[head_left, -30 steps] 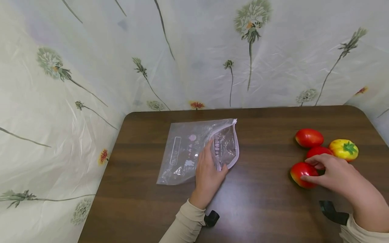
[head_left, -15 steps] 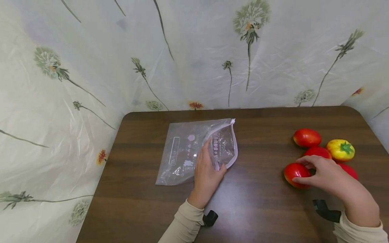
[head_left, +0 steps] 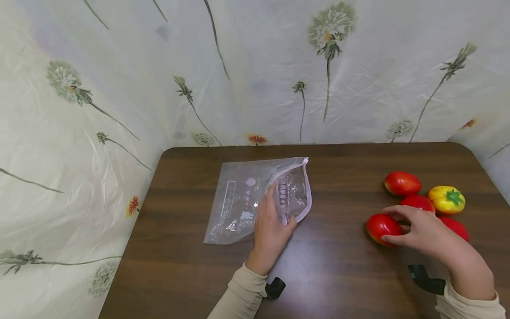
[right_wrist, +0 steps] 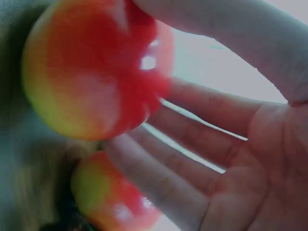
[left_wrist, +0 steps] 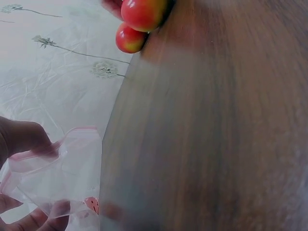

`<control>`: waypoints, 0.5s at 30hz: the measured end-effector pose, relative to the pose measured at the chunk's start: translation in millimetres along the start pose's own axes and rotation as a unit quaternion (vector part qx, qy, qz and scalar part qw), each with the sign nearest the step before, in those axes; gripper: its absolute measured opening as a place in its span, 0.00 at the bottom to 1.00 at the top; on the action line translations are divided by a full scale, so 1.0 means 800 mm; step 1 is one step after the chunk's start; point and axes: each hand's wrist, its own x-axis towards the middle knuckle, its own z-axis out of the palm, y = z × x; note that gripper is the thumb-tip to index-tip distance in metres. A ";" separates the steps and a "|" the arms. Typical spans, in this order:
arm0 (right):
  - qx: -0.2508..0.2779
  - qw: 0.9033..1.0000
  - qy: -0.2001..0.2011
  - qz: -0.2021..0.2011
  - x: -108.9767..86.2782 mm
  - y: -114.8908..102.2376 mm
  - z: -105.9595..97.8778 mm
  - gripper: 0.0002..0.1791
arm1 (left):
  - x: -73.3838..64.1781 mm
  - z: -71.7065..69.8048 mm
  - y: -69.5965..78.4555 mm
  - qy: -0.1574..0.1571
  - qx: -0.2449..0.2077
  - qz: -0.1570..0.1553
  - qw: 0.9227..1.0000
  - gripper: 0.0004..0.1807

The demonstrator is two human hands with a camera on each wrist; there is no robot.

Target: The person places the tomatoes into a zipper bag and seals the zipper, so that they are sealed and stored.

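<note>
A clear zip bag (head_left: 235,195) with pale pink trim and print lies flat on the table, its mouth gaping to the right. My left hand (head_left: 270,237) holds the bag's near rim, thumb at the opening; the left wrist view shows fingers round the film. To the right, my right hand (head_left: 432,235) grips a shiny red fruit (head_left: 380,228) between thumb and fingers. Up close in the right wrist view this fruit (right_wrist: 91,72) turns yellow-green at one end. Whether it touches the table is unclear.
Behind the right hand are a red fruit (head_left: 402,183), another red fruit (head_left: 418,202), and a yellow fruit (head_left: 440,199) with a green star-shaped top. One more red fruit (head_left: 456,228) is partly covered by the hand. A flower-printed sheet (head_left: 255,88) rises behind the brown table (head_left: 334,274).
My right hand has moved left with the red fruit, away from the others, uncovering another red fruit behind it. The left hand and the bag have stayed put.
</note>
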 end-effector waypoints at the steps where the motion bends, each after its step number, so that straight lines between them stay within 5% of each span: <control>1: 0.009 1.000 0.000 0.000 0.001 0.000 0.001 0.38 | 0.000 0.000 0.000 0.000 0.000 0.000 1.000 0.55; 11: -0.024 0.991 0.096 -0.088 0.014 0.005 0.016 0.36 | 0.001 0.000 0.000 0.002 0.002 -0.003 1.000 0.54; 15: -0.004 0.991 0.101 -0.084 0.017 0.005 0.019 0.37 | 0.001 0.000 -0.002 0.001 0.004 -0.003 1.000 0.54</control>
